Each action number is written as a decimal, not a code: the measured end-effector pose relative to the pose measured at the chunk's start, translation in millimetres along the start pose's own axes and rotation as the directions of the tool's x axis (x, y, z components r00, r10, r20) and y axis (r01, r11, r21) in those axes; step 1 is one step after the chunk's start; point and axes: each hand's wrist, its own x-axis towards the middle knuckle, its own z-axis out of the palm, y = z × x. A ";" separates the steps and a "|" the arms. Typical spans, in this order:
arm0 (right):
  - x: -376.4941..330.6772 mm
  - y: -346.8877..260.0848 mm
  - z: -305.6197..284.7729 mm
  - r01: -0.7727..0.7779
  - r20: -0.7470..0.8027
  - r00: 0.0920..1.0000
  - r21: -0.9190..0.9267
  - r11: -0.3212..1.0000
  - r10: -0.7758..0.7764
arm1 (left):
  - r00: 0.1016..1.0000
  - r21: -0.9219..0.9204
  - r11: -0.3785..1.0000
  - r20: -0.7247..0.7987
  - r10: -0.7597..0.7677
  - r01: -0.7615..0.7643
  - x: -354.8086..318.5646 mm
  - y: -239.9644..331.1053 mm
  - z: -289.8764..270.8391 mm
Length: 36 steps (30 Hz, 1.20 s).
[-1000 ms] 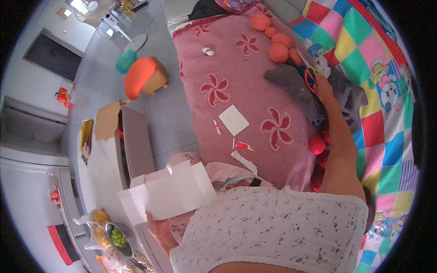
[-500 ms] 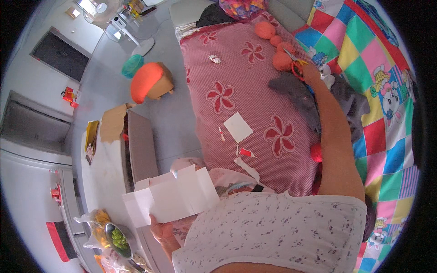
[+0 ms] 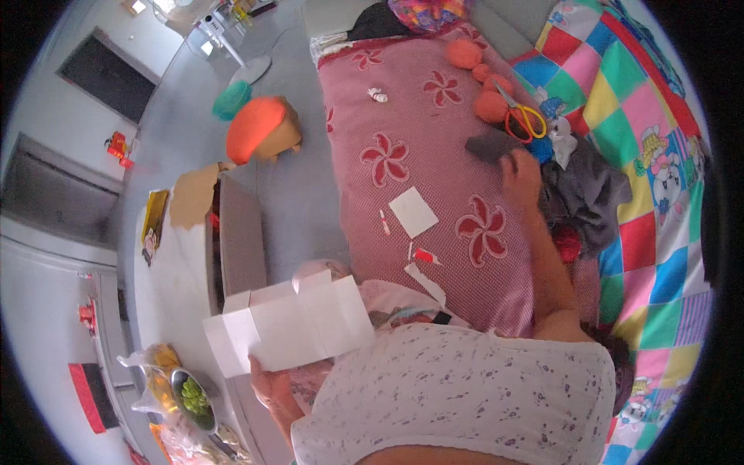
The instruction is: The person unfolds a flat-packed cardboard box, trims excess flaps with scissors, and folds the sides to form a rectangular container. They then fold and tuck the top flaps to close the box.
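The bed (image 3: pixel 434 139) is covered by a pink flowered blanket (image 3: pixel 465 178) beside a patchwork quilt (image 3: pixel 659 217). On it are laid a white paper square (image 3: pixel 413 211), orange yarn balls (image 3: pixel 477 74), orange-handled scissors (image 3: pixel 523 118) and grey cloth (image 3: pixel 585 190).

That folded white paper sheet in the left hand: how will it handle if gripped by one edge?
The white paper sheet looks thin and creased into panels, so it would likely flop or bend along the folds. The left hand pinches only its lower edge, yet it stays spread, suggesting it is light. Probably easily crumpled.
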 end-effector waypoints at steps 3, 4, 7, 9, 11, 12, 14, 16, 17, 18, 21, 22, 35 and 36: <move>-39.1 -100.8 -18.7 -0.514 0.498 0.839 0.593 0.620 0.220 | 0.998 0.103 0.993 0.000 0.058 -0.058 7.3 1.9 7.8; -63.3 -100.0 4.6 -0.600 0.652 0.749 0.588 0.542 0.121 | 0.994 0.233 0.966 0.049 0.101 -0.110 13.3 0.1 6.3; -77.5 -166.9 3.2 -0.840 0.857 0.469 0.508 0.193 -0.212 | 0.990 -0.163 0.985 0.131 -0.042 0.063 8.8 -3.3 38.6; -70.3 -223.1 -21.7 -0.889 0.792 0.426 0.455 -0.043 -0.438 | 0.990 -0.231 0.967 0.110 -0.087 0.110 10.1 -8.4 58.1; -74.2 -236.5 -20.2 -0.914 0.747 0.403 0.360 -0.187 -0.529 | 0.989 -0.227 0.969 0.129 -0.075 0.103 9.0 -11.1 75.3; -77.4 -234.7 -14.8 -0.932 0.780 0.362 0.293 -0.213 -0.511 | 0.989 -0.234 0.968 0.133 -0.063 0.093 7.6 -11.7 78.4; -79.5 -232.7 -10.0 -0.941 0.793 0.335 0.252 -0.227 -0.509 | 0.982 -0.254 0.962 0.183 -0.049 0.095 8.6 -13.2 75.3; -73.8 -235.9 -14.6 -0.927 0.747 0.376 0.300 -0.226 -0.549 | 0.982 -0.285 0.951 0.172 -0.072 0.120 3.6 -10.9 76.6; -71.3 -242.2 -22.1 -0.926 0.792 0.377 0.336 -0.171 -0.481 | 0.982 -0.283 0.952 0.176 -0.066 0.115 3.6 -10.9 75.6; -65.6 -250.0 -36.7 -0.923 0.827 0.380 0.370 -0.109 -0.414 | 0.982 -0.285 0.952 0.177 -0.058 0.108 2.4 -10.8 73.8; -63.1 -259.7 -48.0 -0.923 0.868 0.371 0.384 -0.028 -0.331 | 0.979 -0.345 0.932 0.199 -0.044 0.112 1.8 -10.7 70.4; -62.8 -264.2 -52.1 -0.919 0.860 0.390 0.388 -0.075 -0.330 | 0.976 -0.370 0.922 0.215 -0.036 0.115 1.9 -10.6 68.9; -69.4 -294.5 -46.5 -0.860 0.707 0.502 0.473 -0.195 -0.498 | 0.903 -0.383 0.918 0.424 0.072 0.106 -12.9 -0.9 59.4; -73.2 -300.4 -48.0 -0.875 0.751 0.475 0.459 -0.155 -0.459 | 0.893 -0.382 0.916 0.446 0.065 0.125 -12.5 -4.1 58.1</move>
